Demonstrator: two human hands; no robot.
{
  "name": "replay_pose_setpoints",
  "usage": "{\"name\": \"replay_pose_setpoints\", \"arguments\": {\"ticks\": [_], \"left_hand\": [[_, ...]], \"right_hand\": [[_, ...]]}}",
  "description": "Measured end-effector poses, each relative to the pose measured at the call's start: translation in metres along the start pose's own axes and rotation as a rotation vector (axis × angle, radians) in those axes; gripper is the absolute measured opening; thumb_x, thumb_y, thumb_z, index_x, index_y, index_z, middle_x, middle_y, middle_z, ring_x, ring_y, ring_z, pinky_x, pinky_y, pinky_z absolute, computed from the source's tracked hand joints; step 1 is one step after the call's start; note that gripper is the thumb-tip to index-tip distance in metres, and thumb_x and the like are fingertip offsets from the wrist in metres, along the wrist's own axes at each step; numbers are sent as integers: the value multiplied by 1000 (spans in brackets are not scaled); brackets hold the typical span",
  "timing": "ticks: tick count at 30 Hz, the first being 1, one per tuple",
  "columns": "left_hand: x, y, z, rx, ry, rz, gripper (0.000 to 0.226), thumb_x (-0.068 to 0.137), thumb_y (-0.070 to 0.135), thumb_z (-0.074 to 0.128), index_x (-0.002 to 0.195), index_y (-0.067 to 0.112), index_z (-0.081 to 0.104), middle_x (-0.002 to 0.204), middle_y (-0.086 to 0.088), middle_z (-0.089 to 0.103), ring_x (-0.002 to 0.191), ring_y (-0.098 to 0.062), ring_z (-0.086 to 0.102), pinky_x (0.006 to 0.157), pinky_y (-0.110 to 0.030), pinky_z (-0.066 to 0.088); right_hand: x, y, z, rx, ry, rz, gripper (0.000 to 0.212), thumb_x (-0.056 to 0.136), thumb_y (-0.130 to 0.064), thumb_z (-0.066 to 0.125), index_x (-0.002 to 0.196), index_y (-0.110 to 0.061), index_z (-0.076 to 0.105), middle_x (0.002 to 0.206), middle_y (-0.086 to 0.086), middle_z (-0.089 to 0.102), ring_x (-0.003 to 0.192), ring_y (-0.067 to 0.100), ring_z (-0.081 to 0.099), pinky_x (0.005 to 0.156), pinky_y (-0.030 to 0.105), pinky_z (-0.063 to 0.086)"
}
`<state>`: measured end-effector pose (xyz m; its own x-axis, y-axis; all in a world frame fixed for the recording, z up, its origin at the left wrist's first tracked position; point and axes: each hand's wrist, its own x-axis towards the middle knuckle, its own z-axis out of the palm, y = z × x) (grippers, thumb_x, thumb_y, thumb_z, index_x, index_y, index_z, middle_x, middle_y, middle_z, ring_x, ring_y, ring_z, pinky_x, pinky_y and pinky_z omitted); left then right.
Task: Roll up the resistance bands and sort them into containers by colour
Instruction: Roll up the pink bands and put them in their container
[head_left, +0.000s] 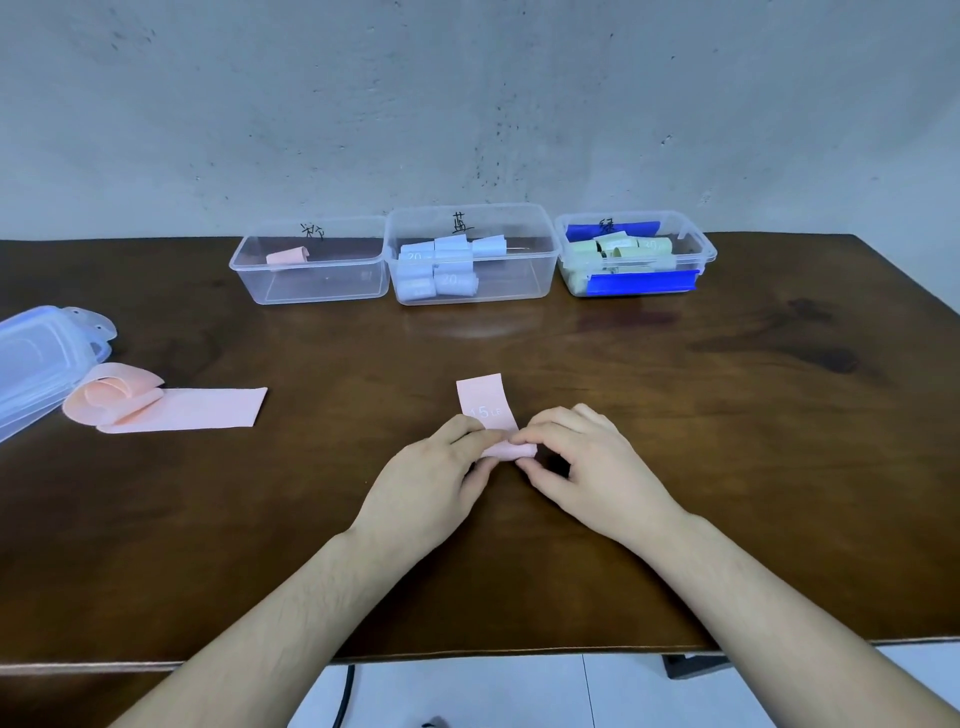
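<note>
Here, the left hand (441, 470) and right hand (587, 467) are both pinching the rolled end of a pink band (485, 408) near the table (727, 441) centre; its free end, marked 15 LB, is lying flat toward the far edge.

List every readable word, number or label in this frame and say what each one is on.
"15 LB": pink band held by both hands.
"20": blue rolls in the middle box, on at least two.
"20": a green roll in the right box, faint.
Handwritten marks on the back walls of the left box, middle box and right box: characters, not clearly readable.
</note>
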<state>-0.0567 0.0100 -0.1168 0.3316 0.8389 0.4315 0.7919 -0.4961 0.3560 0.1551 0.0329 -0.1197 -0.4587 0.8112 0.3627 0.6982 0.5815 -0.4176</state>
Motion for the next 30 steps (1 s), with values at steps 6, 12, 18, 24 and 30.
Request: {"name": "replay_pose_setpoints", "arguments": {"ticks": [6,12,18,24,30], "left_hand": [[3,-3,2,31,7,39,26,88,11,72,112,20,70,106,8,63,68,-14,63,57,-24,51],[5,-5,2,60,4,24,30,85,13,75,113,20,70,105,8,66,67,-14,65,58,-22,50],[8,-6,5,29,16,-29,25,89,18,72,114,21,70,106,8,67,73,-14,67,61,-29,56],[-4,3,-4,-4,-24,-7,28,85,18,75,112,26,70,105,14,65,64,-5,57,62,-11,42],[-30,16,-13,30,-45,40,21,87,25,70,108,30,68,101,18,66,66,-2,46,64,-10,40]], "right_hand": [[8,6,2,-10,-25,0,25,94,-35,64,119,-35,69,108,-23,62,91,4,46,86,36,47],[11,10,1,5,-32,-7,31,91,-32,68,122,-34,67,112,-23,59,96,2,43,93,32,46],[19,9,0,38,-65,-8,26,94,-31,66,119,-30,69,108,-19,63,96,9,49,91,34,47],[1,2,-7,43,-44,-43,25,90,-27,72,115,-29,72,102,-20,63,91,5,47,86,24,45],[-21,-8,-11,91,-95,-55,25,88,-32,73,113,-33,73,101,-24,63,94,4,48,86,16,40]]}}
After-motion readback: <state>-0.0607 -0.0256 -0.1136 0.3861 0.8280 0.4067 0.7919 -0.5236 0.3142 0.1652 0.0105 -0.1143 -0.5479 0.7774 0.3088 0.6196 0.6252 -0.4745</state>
